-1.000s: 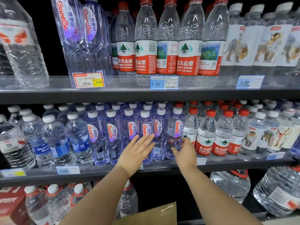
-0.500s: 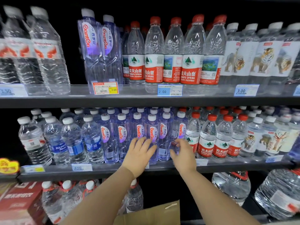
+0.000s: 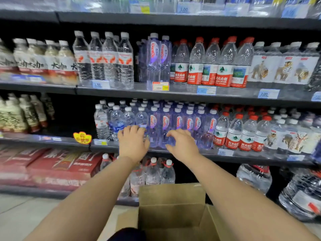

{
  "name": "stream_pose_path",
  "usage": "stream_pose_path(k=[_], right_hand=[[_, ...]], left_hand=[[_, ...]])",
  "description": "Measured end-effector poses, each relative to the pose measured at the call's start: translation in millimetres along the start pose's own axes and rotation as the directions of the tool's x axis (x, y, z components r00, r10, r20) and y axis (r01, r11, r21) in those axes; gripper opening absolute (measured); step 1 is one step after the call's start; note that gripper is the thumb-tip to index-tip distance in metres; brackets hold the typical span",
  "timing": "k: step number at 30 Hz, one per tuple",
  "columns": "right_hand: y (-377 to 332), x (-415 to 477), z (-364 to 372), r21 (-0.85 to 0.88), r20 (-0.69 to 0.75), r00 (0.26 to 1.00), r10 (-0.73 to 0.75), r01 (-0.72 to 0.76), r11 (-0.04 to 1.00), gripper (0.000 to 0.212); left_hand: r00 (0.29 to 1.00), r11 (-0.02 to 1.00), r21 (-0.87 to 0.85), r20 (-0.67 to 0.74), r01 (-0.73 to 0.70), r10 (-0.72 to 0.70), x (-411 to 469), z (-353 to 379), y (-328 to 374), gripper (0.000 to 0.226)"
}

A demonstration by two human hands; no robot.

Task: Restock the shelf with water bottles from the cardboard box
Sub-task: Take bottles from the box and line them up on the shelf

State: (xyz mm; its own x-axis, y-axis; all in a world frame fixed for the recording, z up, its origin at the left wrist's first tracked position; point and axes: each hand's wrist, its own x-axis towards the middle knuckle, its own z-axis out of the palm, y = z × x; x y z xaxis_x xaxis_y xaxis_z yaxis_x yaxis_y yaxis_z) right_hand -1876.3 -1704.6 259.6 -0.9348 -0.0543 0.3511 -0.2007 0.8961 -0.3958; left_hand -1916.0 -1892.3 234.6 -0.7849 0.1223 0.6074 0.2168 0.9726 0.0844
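Note:
Purple-tinted water bottles with white caps stand in packed rows on the middle shelf. My left hand hangs just in front of them at the shelf's front edge, fingers spread and curled, holding nothing. My right hand is beside it on the right, fingers also apart and empty. An open cardboard box sits below my arms on the floor; its inside is largely hidden by my forearms.
Red-label bottles stand right of the purple ones, clear blue-label bottles left. Taller bottles fill the shelf above. Red cartons and large water jugs sit at the bottom. Grey floor lies at left.
The view has pulled back and tilted down, showing more shelves and the box. Both hands have drawn slightly back from the purple bottles and their fingers have curled.

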Motion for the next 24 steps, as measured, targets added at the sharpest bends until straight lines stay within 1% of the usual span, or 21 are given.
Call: stream_pose_path(k=[3, 6, 10, 13, 16, 20, 24], right_hand=[[-58.2, -22.0, 22.1, 0.043, 0.025, 0.998, -0.06, 0.059, 0.997, 0.038], [-110.9, -44.2, 61.0, 0.068, 0.067, 0.992, -0.109, 0.105, 0.992, 0.038], [-178.1, -83.7, 134.2, 0.12, 0.207, 0.965, -0.162, 0.139, 0.983, 0.035], [-217.4, -116.3, 199.5, 0.191, 0.299, 0.944, -0.139, 0.084, 0.978, 0.027], [-242.3, -149.4, 269.1, 0.172, 0.423, 0.896, -0.138, 0.07, 0.983, 0.03], [-256.0, -193.1, 352.9, 0.141, 0.607, 0.792, -0.062, -0.031, 0.989, 0.027], [-244.7, -237.9, 425.3, 0.078, 0.729, 0.685, -0.008, -0.071, 0.994, 0.025]], left_hand=[[0.996, 0.996, 0.014, 0.003, 0.084, -0.084, -43.8, -26.1, -41.1, 0.037], [0.981, 0.981, 0.037, 0.024, 0.19, -0.191, -91.1, -44.3, -85.6, 0.037], [0.939, 0.942, 0.077, 0.093, 0.325, -0.332, -168.7, -51.8, -153.0, 0.039], [0.867, 0.89, 0.146, 0.202, 0.433, -0.455, -237.2, -39.5, -205.8, 0.043], [0.779, 0.825, 0.202, 0.272, 0.528, -0.566, -314.0, -20.2, -251.3, 0.039], [0.64, 0.736, 0.26, 0.37, 0.625, -0.674, -404.4, 13.9, -287.8, 0.039], [0.499, 0.658, 0.322, 0.454, 0.68, -0.738, -473.2, 54.9, -299.5, 0.04]])
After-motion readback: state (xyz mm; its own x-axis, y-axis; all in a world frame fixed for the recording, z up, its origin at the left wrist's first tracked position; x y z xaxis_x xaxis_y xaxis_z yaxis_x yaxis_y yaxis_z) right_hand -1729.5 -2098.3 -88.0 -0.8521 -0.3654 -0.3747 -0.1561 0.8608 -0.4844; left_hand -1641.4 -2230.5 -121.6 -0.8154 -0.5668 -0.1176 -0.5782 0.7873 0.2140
